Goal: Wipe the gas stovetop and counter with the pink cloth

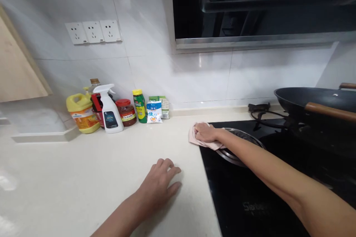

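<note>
My right hand [205,132] is closed over a pale pink cloth [197,141], pressing it down where the white countertop [91,177] meets the far left corner of the black glass stove [236,196]. Part of the cloth overlaps the round metal burner ring [229,156], and my forearm crosses above that ring. My left hand [160,182] hovers over or rests on the countertop left of the stove; I cannot tell whether it touches. Its fingers are loosely curled and apart, with nothing in them.
A dark wok [303,102] with wooden handles stands on the right burner. Along the wall are a yellow jug [83,113], a white spray bottle [111,113], a red-lidded jar [126,113], a green bottle [139,107] and a white packet [154,113]. A black range hood [256,7] hangs above.
</note>
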A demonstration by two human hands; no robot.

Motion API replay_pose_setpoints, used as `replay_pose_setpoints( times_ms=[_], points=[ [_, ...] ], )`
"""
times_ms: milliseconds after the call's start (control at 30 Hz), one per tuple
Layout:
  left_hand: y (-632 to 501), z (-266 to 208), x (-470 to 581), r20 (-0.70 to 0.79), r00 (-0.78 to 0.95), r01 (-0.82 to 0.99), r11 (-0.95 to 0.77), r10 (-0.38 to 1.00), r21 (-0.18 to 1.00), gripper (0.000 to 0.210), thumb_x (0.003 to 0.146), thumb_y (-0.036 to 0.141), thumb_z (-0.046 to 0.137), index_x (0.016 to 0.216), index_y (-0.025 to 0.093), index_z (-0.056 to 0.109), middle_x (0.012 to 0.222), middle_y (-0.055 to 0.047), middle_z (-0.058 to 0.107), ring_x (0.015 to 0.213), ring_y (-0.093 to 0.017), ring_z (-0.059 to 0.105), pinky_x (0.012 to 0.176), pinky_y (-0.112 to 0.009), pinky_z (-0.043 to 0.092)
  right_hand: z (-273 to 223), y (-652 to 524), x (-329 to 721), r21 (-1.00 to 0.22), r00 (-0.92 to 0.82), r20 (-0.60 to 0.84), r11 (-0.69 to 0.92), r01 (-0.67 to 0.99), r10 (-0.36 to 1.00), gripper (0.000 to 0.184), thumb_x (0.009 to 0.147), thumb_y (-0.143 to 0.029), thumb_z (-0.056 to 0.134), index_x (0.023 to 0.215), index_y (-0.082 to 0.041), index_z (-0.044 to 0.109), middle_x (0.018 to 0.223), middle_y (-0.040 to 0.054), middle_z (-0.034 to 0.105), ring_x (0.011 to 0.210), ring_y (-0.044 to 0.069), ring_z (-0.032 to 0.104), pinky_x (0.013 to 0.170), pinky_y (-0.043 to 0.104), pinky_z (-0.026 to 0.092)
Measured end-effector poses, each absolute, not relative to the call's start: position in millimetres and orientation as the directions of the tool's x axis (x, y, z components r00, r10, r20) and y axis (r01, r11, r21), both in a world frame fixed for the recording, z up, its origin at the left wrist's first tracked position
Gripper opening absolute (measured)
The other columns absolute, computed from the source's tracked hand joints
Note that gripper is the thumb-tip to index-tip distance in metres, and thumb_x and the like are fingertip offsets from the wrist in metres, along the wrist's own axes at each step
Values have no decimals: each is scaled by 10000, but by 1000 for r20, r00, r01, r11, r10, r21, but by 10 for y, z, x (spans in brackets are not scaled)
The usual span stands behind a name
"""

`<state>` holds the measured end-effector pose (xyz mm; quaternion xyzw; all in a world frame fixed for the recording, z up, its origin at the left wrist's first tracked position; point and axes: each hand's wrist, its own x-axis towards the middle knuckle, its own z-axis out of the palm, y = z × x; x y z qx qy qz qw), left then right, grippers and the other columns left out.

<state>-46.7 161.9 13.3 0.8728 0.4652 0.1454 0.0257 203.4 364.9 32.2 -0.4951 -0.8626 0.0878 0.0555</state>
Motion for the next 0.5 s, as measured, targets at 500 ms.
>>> replay_pose_setpoints(
  times_ms=[500],
  points=[
    [750, 608, -117, 609, 233, 506, -630, 758, 590, 238, 978, 444, 450, 835, 267, 520, 817, -17, 639, 854, -213, 637, 748, -398, 545, 300, 1944, 2100, -265, -723, 143, 730, 630, 676, 437, 793, -638, 619, 961, -235, 595, 1239, 78, 554, 1220, 328, 419, 1006, 581, 324]
  ],
)
